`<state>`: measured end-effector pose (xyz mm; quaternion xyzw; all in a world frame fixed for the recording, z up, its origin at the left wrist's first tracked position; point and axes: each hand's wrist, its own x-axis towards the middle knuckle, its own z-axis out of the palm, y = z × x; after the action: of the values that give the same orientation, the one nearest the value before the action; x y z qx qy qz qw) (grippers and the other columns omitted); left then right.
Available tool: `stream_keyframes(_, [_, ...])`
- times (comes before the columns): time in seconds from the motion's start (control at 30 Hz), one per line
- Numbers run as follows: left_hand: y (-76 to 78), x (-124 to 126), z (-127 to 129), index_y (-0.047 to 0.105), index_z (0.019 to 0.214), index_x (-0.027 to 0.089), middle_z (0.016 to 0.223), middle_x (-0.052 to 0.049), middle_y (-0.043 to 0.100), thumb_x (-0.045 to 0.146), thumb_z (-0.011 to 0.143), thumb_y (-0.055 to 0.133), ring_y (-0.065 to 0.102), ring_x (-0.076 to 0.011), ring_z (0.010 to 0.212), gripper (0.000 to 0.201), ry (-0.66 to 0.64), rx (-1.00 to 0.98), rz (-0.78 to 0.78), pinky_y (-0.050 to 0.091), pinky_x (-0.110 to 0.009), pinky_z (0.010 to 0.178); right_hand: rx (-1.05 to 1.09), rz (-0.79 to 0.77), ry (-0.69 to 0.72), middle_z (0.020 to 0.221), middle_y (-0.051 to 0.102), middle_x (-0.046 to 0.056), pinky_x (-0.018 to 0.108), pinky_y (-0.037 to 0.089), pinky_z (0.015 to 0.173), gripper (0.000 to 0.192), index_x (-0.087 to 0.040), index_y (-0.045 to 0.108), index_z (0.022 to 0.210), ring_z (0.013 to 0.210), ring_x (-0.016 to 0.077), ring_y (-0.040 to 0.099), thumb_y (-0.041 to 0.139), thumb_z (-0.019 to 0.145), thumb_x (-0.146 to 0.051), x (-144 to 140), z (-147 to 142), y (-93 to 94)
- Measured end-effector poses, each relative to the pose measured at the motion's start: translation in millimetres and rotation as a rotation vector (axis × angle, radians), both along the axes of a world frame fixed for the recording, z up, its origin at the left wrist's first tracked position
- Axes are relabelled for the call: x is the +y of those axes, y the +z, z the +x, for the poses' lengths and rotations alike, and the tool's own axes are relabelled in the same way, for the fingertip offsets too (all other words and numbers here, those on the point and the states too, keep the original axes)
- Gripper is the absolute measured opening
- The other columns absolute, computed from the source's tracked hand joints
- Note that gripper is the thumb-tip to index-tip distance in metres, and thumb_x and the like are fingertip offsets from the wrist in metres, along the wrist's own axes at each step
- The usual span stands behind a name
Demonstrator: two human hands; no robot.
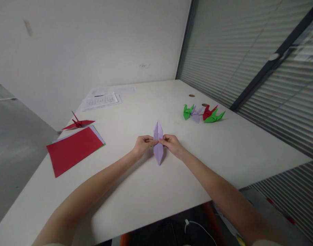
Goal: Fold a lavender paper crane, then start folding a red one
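Between my hands is a piece of lilac origami paper (pixel 158 152), folded into a long narrow diamond with a crease down its middle. One pointed end faces away from me, the other toward me. My left hand (pixel 143 145) pinches its left edge near the middle, thumb lying on the front face. On the opposite edge, my right hand (pixel 173 144) grips it the same way, the thumb tips close together at the centre crease. The fingers behind the paper are partly hidden.
Red paper (pixel 75 150) tops a stack of coloured sheets at left, with a red paper crane (pixel 79 123) behind it. Several folded cranes, including a green one (pixel 188 112), stand at right. Printed sheets (pixel 101 101) lie at the back left. Window blinds (pixel 248 68) border the table's right side.
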<state>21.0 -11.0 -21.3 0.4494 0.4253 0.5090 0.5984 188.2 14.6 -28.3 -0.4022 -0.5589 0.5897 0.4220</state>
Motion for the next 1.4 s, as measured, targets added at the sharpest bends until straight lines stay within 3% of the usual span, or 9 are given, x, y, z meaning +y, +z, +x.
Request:
stream_keyframes(0.4, [10.3,-1.5,-0.8,0.067,0.068,0.011,0.07,-0.005,0.067,0.042,0.053,0.088,0.06,-0.0136,0.064,0.04,-0.045,-0.042,-0.021,0.047,-0.029,0.068,-0.018,0.032,0.067,0.058,0.057,-0.002,0.027,0.043,0.059,0.044,-0.017,0.058,0.058,0.058,0.0114,0.051,0.08,0.056,-0.055,-5.3,-1.0,4.7])
stream_keyframes(0.53, [13.9,2.1,-4.8,0.067,0.069,0.012,0.067,-0.003,0.065,0.042,0.054,0.088,0.059,-0.0133,0.064,0.04,0.015,-0.069,-0.044,0.048,-0.03,0.07,0.027,0.134,0.03,0.077,0.064,0.002,0.03,0.05,0.07,0.039,-0.019,0.071,0.093,0.07,0.0141,0.058,0.073,0.069,-0.05,-6.5,0.8,9.9])
stream_keyframes(0.63, [16.2,4.0,-7.1,0.066,0.066,0.012,0.065,-0.002,0.064,0.043,0.051,0.089,0.058,-0.0125,0.061,0.041,0.056,-0.091,-0.056,0.047,-0.029,0.066,0.056,0.229,0.084,0.092,0.061,0.002,0.031,0.052,0.077,0.049,-0.026,0.066,0.118,0.076,0.0133,0.06,0.073,0.072,-0.04,-7.5,4.3,11.6])
stream_keyframes(0.87, [15.3,2.6,-4.1,0.064,0.067,0.012,0.066,-0.003,0.064,0.044,0.049,0.089,0.058,-0.0136,0.062,0.044,0.038,-0.086,-0.072,0.047,-0.029,0.065,-0.117,0.466,0.128,0.1,0.056,0.006,0.031,0.05,0.078,0.021,-0.027,0.078,0.094,0.09,0.0168,0.058,0.07,0.077,-0.038,-6.6,9.7,7.6])
stream_keyframes(1.03, [18.2,0.0,-3.2,0.058,0.119,0.02,0.061,0.005,0.059,0.038,0.061,0.085,0.056,-0.011,0.058,0.067,0.041,-0.006,0.131,0.045,-0.025,0.064,-0.108,0.459,0.092,0.099,0.055,0.006,0.032,0.05,0.077,0.022,-0.027,0.078,0.086,0.087,0.0167,0.058,0.072,0.075,-0.045,-2.9,12.2,6.8])
stream_keyframes(1.1, [19.9,0.2,-4.6,0.061,0.114,0.02,0.063,0.003,0.06,0.038,0.068,0.08,0.056,-0.0107,0.06,0.054,0.024,0.042,0.257,0.044,-0.024,0.063,-0.069,0.432,0.056,0.098,0.055,0.006,0.033,0.049,0.077,0.025,-0.025,0.078,0.082,0.087,0.0174,0.057,0.074,0.073,-0.048,-1.5,12.7,7.3])
stream_keyframes(1.17, [20.1,1.2,-6.7,0.069,0.094,0.016,0.071,-0.002,0.065,0.041,0.074,0.075,0.058,-0.0122,0.066,0.032,-0.042,0.091,0.345,0.046,-0.025,0.067,-0.026,0.415,0.002,0.095,0.056,0.006,0.033,0.049,0.077,0.028,-0.024,0.077,0.077,0.088,0.0184,0.057,0.075,0.071,-0.051,-0.2,12.6,7.8])
stream_keyframes(1.23, [18.1,2.5,-8.5,0.071,0.084,0.014,0.081,-0.006,0.068,0.042,0.075,0.074,0.062,-0.0146,0.073,0.03,-0.123,0.121,0.386,0.049,-0.027,0.073,0.016,0.413,-0.063,0.093,0.057,0.005,0.033,0.049,0.078,0.029,-0.024,0.076,0.073,0.089,0.0186,0.057,0.076,0.069,-0.052,0.6,11.8,7.7])
stream_keyframes(1.4, [9.5,4.4,-8.2,0.072,0.091,0.013,0.09,-0.007,0.068,0.036,0.066,0.083,0.064,-0.0162,0.077,0.035,-0.193,0.153,0.415,0.053,-0.033,0.078,-0.002,0.426,-0.167,0.1,0.058,0.006,0.031,0.05,0.076,0.026,-0.022,0.075,0.073,0.089,0.017,0.058,0.076,0.072,-0.048,-1.0,8.1,4.8])
